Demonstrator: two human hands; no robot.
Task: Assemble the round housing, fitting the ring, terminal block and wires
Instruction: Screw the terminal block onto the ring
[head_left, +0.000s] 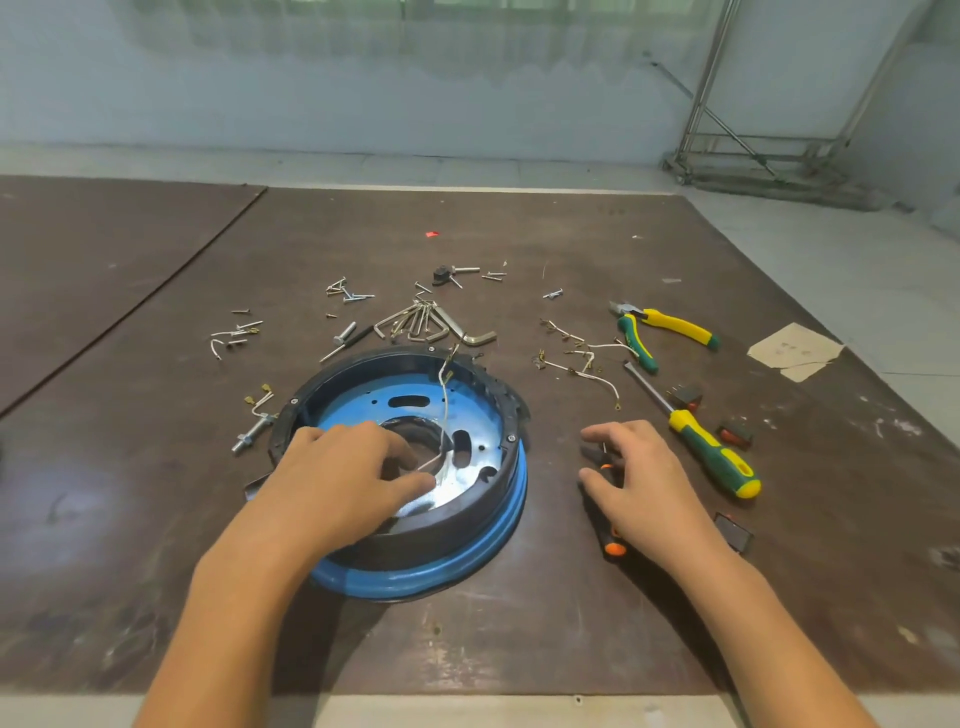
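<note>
Worktop (156, 519); left grip (337, 478) tight on white wire (445, 410) inside round housing (467, 535); right grip (639, 478) loose atop screwdriver (615, 548).

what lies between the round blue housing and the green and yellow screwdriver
The right hand, over a small black and orange screwdriver, in the head view.

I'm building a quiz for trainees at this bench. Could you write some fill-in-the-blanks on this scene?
1. The left hand pinches a ___ wire inside the round housing.
2. The small screwdriver under the right hand has an ___ end.
3. The pliers have green and ___ handles.
Missing: white, orange, yellow.
</note>
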